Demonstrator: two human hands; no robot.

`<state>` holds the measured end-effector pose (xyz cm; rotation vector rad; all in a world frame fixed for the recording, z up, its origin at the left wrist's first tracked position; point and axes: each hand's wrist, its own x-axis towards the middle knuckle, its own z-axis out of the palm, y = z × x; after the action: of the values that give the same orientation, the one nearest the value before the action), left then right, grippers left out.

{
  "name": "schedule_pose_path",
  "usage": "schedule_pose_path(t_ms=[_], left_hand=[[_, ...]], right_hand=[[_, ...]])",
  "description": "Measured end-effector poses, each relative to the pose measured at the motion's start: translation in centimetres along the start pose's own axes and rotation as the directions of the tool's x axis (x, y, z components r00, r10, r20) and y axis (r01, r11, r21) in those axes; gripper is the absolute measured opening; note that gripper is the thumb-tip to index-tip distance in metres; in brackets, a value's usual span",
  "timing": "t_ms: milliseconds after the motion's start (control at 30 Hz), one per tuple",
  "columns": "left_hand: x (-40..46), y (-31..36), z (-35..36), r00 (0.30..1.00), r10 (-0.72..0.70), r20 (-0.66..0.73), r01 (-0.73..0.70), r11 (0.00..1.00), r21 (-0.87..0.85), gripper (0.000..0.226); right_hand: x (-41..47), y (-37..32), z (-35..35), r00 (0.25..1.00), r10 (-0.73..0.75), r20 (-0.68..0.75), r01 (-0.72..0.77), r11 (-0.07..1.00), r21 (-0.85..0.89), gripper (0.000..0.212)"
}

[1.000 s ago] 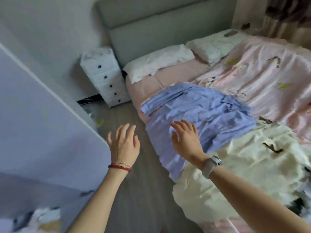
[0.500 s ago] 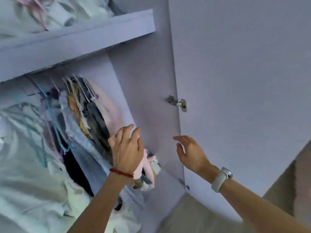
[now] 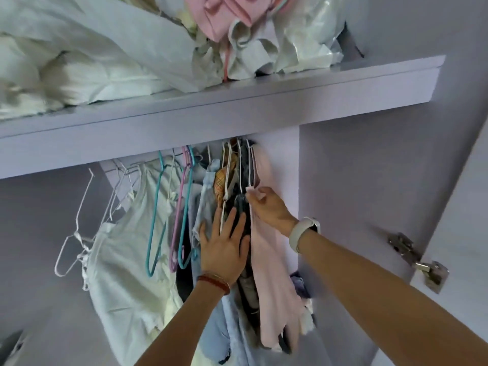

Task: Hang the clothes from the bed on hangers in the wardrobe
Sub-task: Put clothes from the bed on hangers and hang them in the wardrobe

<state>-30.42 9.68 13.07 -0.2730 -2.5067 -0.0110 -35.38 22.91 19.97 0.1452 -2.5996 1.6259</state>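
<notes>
Inside the lilac wardrobe [image 3: 330,180] hang several clothes on wire hangers. My left hand [image 3: 224,247] lies flat with straight fingers against the blue and dark hanging clothes [image 3: 208,196], pushing them left. My right hand [image 3: 269,207] pinches the shoulder of a pale pink garment [image 3: 272,281] on a white hanger [image 3: 252,167] at the right end of the row. Empty teal hangers [image 3: 155,220] and a pink hanger [image 3: 177,223] hang to the left, beside a white garment [image 3: 126,260]. The bed is out of view.
A shelf [image 3: 237,101] above the rail carries white bedding [image 3: 79,62], plastic bags and a pink cloth [image 3: 224,14]. An empty white wire hanger [image 3: 76,225] hangs at the left. The open door with a metal hinge [image 3: 420,262] stands at the right.
My view swung from the bed to the wardrobe and up to the rail. Both hands rose to the hanging clothes; the left now presses them, and the right now pinches the pink garment.
</notes>
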Motion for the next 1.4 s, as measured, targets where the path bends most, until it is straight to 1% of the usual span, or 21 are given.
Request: schedule_pose_path(t_ms=[100, 167, 233, 267, 367, 500, 567, 700, 733, 800, 867, 900, 967, 1033, 1100, 1133, 1200, 1233, 1300, 1333, 1400], left_hand=[[-0.9, -0.4, 0.9, 1.000, 0.008, -0.012, -0.007, 0.998, 0.057, 0.052], [-1.2, -0.8, 1.3, 1.000, -0.007, -0.019, 0.008, 0.997, 0.079, 0.053], [-1.2, -0.8, 1.5, 0.999, -0.024, -0.029, 0.027, 0.995, 0.099, 0.052], [-1.2, -0.6, 1.5, 0.999, -0.030, -0.034, 0.033, 0.994, 0.105, 0.052], [-1.0, 0.5, 1.2, 0.996, -0.047, -0.079, 0.056, 0.991, 0.119, 0.050], [-0.5, 1.4, 0.6, 0.991, -0.034, -0.128, 0.044, 0.996, 0.076, 0.049], [-0.3, 1.4, 0.6, 0.992, -0.031, -0.121, 0.035, 0.999, 0.037, 0.050], [-0.2, 1.7, 0.3, 0.995, -0.001, -0.102, 0.000, 1.000, -0.005, 0.049], [-0.2, 2.1, 0.0, 0.994, 0.006, -0.105, -0.008, 1.000, -0.022, 0.047], [-0.5, 3.5, -0.6, 0.991, 0.040, -0.125, -0.052, 0.994, -0.092, 0.047], [-1.3, 5.4, -1.1, 0.983, 0.113, -0.148, -0.141, 0.969, -0.202, 0.049], [-1.8, 6.5, -1.3, 0.976, 0.154, -0.155, -0.190, 0.947, -0.259, 0.050], [-3.1, 8.8, -1.5, 0.959, 0.235, -0.156, -0.278, 0.884, -0.375, 0.050], [-4.8, 11.2, -1.3, 0.936, 0.325, -0.132, -0.346, 0.796, -0.496, 0.050], [-7.2, 14.0, -0.9, 0.894, 0.440, -0.082, -0.392, 0.680, -0.619, 0.051], [-8.7, 15.5, -0.8, 0.861, 0.504, -0.062, -0.410, 0.618, -0.671, 0.051], [-12.0, 18.7, -1.0, 0.774, 0.630, -0.067, -0.459, 0.485, -0.744, 0.050], [-13.7, 20.4, -1.4, 0.724, 0.685, -0.075, -0.475, 0.417, -0.775, 0.050], [-16.9, 23.8, -2.8, 0.623, 0.776, -0.100, -0.488, 0.285, -0.825, 0.050], [-18.5, 25.6, -3.7, 0.576, 0.808, -0.123, -0.497, 0.226, -0.838, 0.049], [-21.7, 29.1, -5.6, 0.463, 0.870, -0.172, -0.510, 0.103, -0.854, 0.047]], right_hand=[[2.6, -0.5, 0.8, 0.995, -0.023, 0.101, 0.040, 0.985, -0.170, 0.037], [3.5, -0.8, 0.2, 0.994, -0.029, 0.102, 0.052, 0.971, -0.233, 0.040], [4.2, -0.6, -1.0, 0.997, -0.011, 0.077, 0.029, 0.971, -0.239, 0.037], [4.4, -0.2, -1.6, 0.998, 0.001, 0.062, 0.011, 0.978, -0.207, 0.035], [4.4, 0.8, -2.7, 1.000, 0.012, -0.026, -0.015, 0.990, -0.141, 0.031], [3.8, 1.1, -3.9, 0.978, -0.093, -0.187, 0.053, 0.976, -0.211, 0.026], [3.2, 0.8, -4.9, 0.954, -0.153, -0.256, 0.097, 0.971, -0.218, 0.020], [-0.9, 1.5, -6.7, 0.885, -0.273, -0.376, 0.203, 0.955, -0.215, 0.020], [-2.6, 2.3, -6.8, 0.874, -0.270, -0.404, 0.196, 0.956, -0.216, 0.018], [-6.5, 4.6, -6.9, 0.866, -0.221, -0.449, 0.116, 0.961, -0.249, 0.026], [-11.0, 6.9, -7.3, 0.879, -0.110, -0.465, -0.073, 0.931, -0.359, 0.038], [-13.3, 8.1, -7.6, 0.883, -0.038, -0.469, -0.174, 0.899, -0.401, 0.041], [-18.2, 10.4, -7.9, 0.853, 0.116, -0.509, -0.343, 0.859, -0.379, 0.038], [-23.5, 12.1, -7.8, 0.770, 0.244, -0.590, -0.470, 0.841, -0.266, 0.032], [-28.9, 13.1, -7.8, 0.659, 0.306, -0.687, -0.559, 0.810, -0.175, 0.031], [-31.6, 13.3, -7.9, 0.603, 0.313, -0.734, -0.606, 0.778, -0.166, 0.031], [-37.4, 13.6, -8.5, 0.508, 0.281, -0.814, -0.714, 0.667, -0.215, 0.032], [-40.4, 13.6, -8.8, 0.483, 0.244, -0.841, -0.754, 0.604, -0.258, 0.036], [-46.3, 13.3, -9.1, 0.461, 0.136, -0.877, -0.803, 0.485, -0.347, 0.045], [-49.3, 13.2, -9.1, 0.447, 0.083, -0.891, -0.821, 0.432, -0.372, 0.046], [-54.6, 12.5, -9.2, 0.408, 0.020, -0.913, -0.856, 0.355, -0.375, 0.038]])
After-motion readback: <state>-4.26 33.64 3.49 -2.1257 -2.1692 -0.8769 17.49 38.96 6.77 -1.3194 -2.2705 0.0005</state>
